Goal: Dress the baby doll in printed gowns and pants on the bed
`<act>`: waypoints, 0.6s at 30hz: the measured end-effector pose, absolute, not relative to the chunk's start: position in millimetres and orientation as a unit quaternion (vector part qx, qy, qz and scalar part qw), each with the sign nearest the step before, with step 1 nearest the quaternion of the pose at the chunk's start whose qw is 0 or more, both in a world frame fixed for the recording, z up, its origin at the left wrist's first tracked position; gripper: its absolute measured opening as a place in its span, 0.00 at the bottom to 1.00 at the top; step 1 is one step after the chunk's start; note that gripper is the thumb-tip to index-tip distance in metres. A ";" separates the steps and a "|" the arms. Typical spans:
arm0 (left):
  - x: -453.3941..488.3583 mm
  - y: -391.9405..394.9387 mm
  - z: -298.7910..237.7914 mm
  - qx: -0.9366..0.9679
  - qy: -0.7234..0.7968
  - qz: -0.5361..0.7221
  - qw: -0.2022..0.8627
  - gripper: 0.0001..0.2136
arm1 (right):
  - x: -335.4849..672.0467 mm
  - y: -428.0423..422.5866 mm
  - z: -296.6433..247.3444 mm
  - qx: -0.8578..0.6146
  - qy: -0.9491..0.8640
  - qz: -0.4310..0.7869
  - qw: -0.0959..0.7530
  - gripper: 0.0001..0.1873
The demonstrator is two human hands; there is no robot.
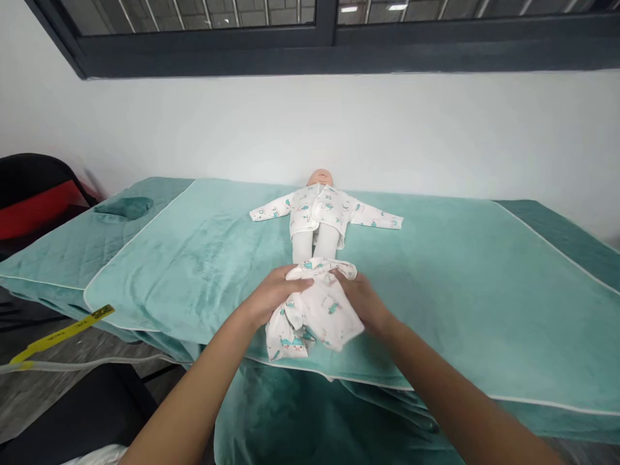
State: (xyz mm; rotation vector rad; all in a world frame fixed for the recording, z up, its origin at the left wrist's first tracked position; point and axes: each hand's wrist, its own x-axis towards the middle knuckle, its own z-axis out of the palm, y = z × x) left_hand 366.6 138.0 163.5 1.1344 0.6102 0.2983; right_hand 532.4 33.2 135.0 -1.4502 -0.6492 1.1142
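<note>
Evidently left grip (272,295), right grip (364,298) both closed around bunched printed garment (328,311).

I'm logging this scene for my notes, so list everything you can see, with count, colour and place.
Doll: 1, pinkish head, white legs, centre
Jacket: 1, white with teal print, on the doll
Printed garment: 1, white with teal print, in both hands
Top sheet: 1, light teal, over the bed
Bed: 1, teal cover, against the wall
Wall: 1, white, behind
Window frame: 1, dark grey, top
Bars: several, pale, beyond the frame
Chair: 1, black and red, left
Yellow strip: 1, yellow, left
Hose or cable: 1, pale, lower left
Dark seat: 1, black, lower left
Floor: 1, greyish, lower left
Left hand: 1, bare, garment's left
Right hand: 1, bare, garment's right
</note>
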 end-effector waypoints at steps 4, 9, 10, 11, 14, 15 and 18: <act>386.0 149.2 156.3 0.670 0.365 0.213 0.610 0.11 | 533.9 34.9 113.7 -0.721 -0.322 0.341 0.510 0.19; 398.3 163.5 144.7 0.821 0.327 0.161 0.439 0.10 | 534.8 35.5 117.3 -0.722 -0.327 0.346 0.502 0.15; 398.3 164.3 144.6 0.834 0.312 0.144 0.431 0.11 | 534.9 35.4 117.3 -0.713 -0.316 0.356 0.515 0.16; 397.8 164.4 145.6 0.843 0.301 0.130 0.427 0.12 | 535.1 35.3 116.4 -0.700 -0.302 0.369 0.532 0.16; 394.8 161.7 154.2 0.849 0.272 0.091 0.445 0.15 | 535.3 35.2 110.1 -0.660 -0.269 0.416 0.565 0.21; 393.5 160.6 158.3 0.842 0.261 0.081 0.465 0.16 | 535.3 35.1 108.1 -0.647 -0.265 0.432 0.570 0.22; 389.8 158.1 170.0 0.800 0.221 0.036 0.556 0.21 | 535.5 34.9 106.0 -0.582 -0.247 0.476 0.612 0.22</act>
